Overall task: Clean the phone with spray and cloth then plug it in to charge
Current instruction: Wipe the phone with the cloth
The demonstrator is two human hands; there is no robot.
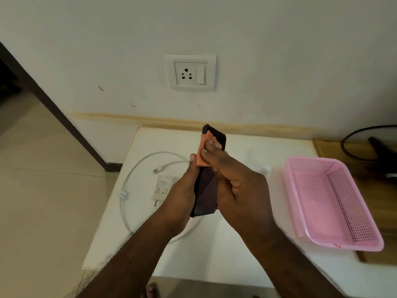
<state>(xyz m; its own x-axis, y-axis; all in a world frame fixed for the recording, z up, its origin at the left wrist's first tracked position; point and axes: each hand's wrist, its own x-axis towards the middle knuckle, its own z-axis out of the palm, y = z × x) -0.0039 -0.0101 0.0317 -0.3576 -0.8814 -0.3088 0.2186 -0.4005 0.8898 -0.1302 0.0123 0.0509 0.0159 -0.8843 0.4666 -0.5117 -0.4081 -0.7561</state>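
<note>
Dim, warm, even light; soft focus, wide-angle bending at edges.

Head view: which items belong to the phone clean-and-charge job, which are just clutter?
Job items:
phone, held by left hand
orange cloth, pressed on by right hand
charger adapter
white USB cable
wall socket
spray bottle cap, mostly hidden

Lying about:
pink basket
black cord

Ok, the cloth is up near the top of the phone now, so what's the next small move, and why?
Probably draw the orange cloth down the dark phone toward its lower end. The right hand presses the cloth only on the upper part, while the left hand grips the phone's edge. The white charger adapter and white cable lie unplugged on the table.
</note>
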